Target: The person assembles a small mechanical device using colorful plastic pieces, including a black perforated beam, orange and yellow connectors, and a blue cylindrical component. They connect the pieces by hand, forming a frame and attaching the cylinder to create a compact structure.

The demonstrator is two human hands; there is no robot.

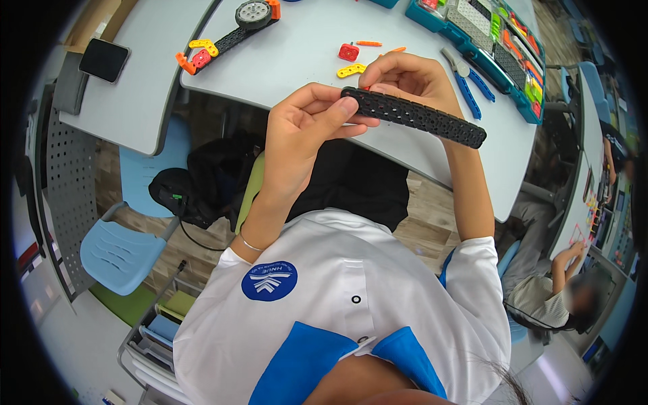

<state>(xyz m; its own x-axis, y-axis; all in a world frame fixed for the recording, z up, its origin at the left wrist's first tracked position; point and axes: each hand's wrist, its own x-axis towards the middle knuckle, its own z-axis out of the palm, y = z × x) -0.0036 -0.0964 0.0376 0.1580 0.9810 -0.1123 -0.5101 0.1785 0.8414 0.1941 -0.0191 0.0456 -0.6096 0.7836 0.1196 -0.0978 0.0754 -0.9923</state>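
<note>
A long black perforated building beam (pixel 422 119) is held up above the near edge of the white table. My left hand (pixel 307 125) pinches its left end between thumb and fingers. Behind the beam, close to that same end, my right hand (pixel 412 81) has its fingers bent together around a small red-orange piece (pixel 366 88), mostly hidden. Just beyond my hands lie a yellow angled connector (pixel 351 70), a red block (pixel 348 52) and an orange pin (pixel 369 44).
Blue-handled pliers (pixel 466 84) lie right of my hands, beside a teal parts case (pixel 472 47) full of colored pieces. An assembled black beam with a grey wheel (pixel 254 15) sits far left. A black phone (pixel 104 59) rests on the left table. Another person (pixel 557 293) sits at right.
</note>
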